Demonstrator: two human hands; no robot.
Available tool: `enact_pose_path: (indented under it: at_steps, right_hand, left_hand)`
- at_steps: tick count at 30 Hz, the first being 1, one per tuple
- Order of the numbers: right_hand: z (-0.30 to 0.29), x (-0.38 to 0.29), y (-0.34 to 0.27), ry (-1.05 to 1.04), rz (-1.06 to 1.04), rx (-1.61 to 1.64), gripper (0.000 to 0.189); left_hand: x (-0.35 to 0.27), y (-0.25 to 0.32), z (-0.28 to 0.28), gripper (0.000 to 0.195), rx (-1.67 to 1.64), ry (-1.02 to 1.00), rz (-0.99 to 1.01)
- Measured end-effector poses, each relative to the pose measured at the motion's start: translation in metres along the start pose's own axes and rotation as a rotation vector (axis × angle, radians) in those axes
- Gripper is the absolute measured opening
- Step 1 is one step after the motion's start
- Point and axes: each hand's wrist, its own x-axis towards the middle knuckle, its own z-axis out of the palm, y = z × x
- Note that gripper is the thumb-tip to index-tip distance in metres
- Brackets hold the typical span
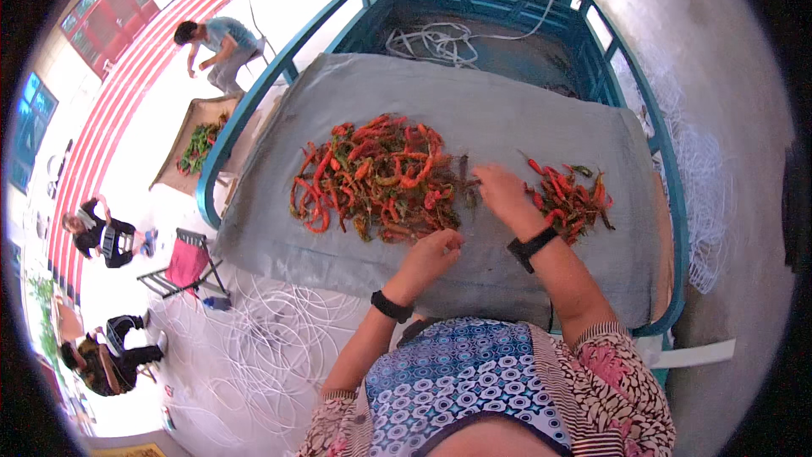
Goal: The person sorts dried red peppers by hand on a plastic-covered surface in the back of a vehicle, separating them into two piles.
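Observation:
A large heap of red and greenish chili peppers [374, 171] lies on a grey cloth [507, 114] in front of me. To its right is a smaller pile of chili peppers [571, 197]. My left hand [431, 263] is at the near edge of the large heap, fingers curled; whether anything is in them is hidden. Between the two piles, my right hand [504, 197] points its fingers left. A dark, blurred pepper [469, 190] shows at its fingertips, and I cannot tell whether it is gripped. Both wrists wear black bands.
Blue metal rails [666, 158] of a cart bed border the cloth, with a white strap [438, 41] behind. White cord [279, 343] is strewn over the ground at left. A folding chair [187, 263] and a small pepper table [177, 158] stand there. Several people sit farther off.

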Motion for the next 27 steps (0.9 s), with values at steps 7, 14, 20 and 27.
enact_pose_path:
  at_steps: [7,14,20,27]
  right_hand:
    - [-0.067,-0.051,0.017,0.274,0.3,-0.202,0.032]
    - [0.005,-0.024,-0.04,-0.02,0.181,0.201,0.052]
    - [-0.018,-0.034,-0.005,-0.021,0.196,0.116,0.046]
    - [-0.029,-0.006,0.018,0.19,0.028,-0.133,0.035]
  left_hand:
    - [-0.01,-0.008,-0.007,0.022,0.179,0.066,-0.112]
    - [-0.003,0.005,-0.001,0.026,0.175,-0.047,0.042]
    - [-0.012,-0.002,-0.012,0.027,0.199,-0.071,-0.015]
    - [-0.019,-0.006,-0.011,0.033,0.308,-0.071,-0.031]
